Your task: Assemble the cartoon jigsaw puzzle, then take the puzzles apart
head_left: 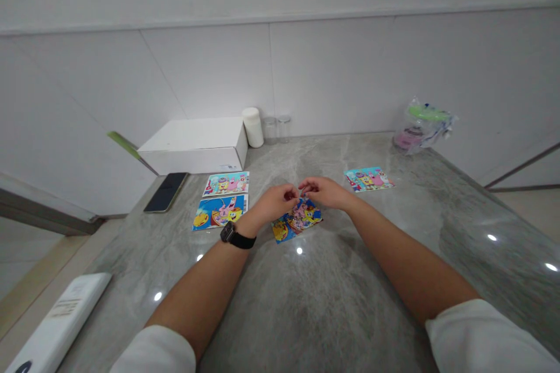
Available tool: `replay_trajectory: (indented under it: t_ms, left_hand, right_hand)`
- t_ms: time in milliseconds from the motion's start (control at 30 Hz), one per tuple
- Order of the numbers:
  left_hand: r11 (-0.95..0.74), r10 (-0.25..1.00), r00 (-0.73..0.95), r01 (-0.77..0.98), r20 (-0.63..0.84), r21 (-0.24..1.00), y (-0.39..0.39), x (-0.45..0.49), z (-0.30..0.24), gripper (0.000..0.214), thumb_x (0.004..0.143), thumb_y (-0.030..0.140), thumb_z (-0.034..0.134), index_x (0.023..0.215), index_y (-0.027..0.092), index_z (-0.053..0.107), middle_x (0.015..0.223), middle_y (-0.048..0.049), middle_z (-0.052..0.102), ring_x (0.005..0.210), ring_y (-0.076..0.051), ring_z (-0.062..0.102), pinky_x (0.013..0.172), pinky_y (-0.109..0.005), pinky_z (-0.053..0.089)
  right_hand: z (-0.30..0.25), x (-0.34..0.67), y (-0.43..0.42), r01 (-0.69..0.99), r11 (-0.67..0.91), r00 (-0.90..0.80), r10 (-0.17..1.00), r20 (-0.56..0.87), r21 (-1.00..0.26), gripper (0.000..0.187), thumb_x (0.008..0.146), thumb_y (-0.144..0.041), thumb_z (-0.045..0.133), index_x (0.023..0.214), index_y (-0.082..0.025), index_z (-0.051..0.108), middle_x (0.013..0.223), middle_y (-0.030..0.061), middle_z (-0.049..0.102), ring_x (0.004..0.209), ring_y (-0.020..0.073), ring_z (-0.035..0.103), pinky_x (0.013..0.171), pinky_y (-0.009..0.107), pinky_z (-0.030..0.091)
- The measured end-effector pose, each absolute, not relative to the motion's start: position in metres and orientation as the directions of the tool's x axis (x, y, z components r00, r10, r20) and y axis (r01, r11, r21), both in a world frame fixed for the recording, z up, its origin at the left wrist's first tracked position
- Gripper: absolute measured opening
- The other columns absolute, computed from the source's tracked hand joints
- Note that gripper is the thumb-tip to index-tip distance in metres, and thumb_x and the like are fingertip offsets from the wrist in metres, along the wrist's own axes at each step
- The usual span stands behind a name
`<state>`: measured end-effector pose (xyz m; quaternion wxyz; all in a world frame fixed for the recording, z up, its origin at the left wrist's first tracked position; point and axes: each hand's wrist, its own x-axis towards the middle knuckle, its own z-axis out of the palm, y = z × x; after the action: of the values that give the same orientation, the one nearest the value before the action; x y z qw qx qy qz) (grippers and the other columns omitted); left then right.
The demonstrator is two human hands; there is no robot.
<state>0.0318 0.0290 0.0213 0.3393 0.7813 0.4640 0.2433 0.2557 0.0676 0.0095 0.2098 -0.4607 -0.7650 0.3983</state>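
Observation:
My left hand (276,200) and my right hand (324,191) meet over the far edge of a colourful cartoon puzzle card (296,220) lying on the grey marble table (315,297). Both hands have their fingers curled in a pinch, fingertips almost touching each other. What they pinch is too small to make out. A black watch (236,236) is on my left wrist. Two more cartoon cards (226,183) (219,211) lie to the left, one behind the other. Another card (368,179) lies to the right.
A white box (196,144), a white jar (253,127) and two small clear jars (277,128) stand at the back by the wall. A black phone (166,192) lies left. A plastic bag of items (422,125) sits back right. A white flat box (56,323) lies near left.

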Motion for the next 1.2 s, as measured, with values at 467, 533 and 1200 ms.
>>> replay_trajectory:
  t_ms: [467,533,1200]
  left_hand:
    - [-0.231,0.952,0.287,0.437,0.108,0.869,0.05,0.023,-0.003,0.015,0.088,0.032,0.066,0.09,0.018,0.069,0.082,-0.0013,0.07,0.073,-0.015,0.062,0.065,-0.025,0.046]
    - [-0.225,0.956,0.274,0.465,0.102,0.856,0.051,0.022,-0.004,0.015,0.088,0.033,0.067,0.091,0.018,0.07,0.082,-0.0013,0.07,0.073,-0.015,0.062,0.065,-0.025,0.046]
    - [-0.336,0.942,0.268,0.741,0.202,0.581,0.046,0.013,0.002,0.017,0.093,0.018,0.062,0.1,0.02,0.077,0.099,-0.0066,0.079,0.09,-0.022,0.07,0.084,-0.033,0.054]
  right_hand:
    - [0.012,0.244,0.055,0.608,0.425,-0.602,0.798,-0.039,-0.67,0.014,0.088,-0.025,0.068,0.095,-0.018,0.077,0.088,0.0021,0.078,0.08,0.0173,0.069,0.073,0.026,0.047]
    - [0.013,0.245,0.055,0.622,0.423,-0.585,0.81,-0.033,-0.659,0.012,0.089,-0.024,0.067,0.094,-0.018,0.077,0.085,0.0016,0.077,0.079,0.0169,0.068,0.073,0.026,0.047]
    - [-0.007,0.247,0.067,0.598,0.352,-0.474,0.88,0.036,-0.72,0.024,0.082,-0.007,0.067,0.101,-0.02,0.076,0.088,0.0002,0.076,0.072,0.012,0.065,0.071,0.023,0.049]
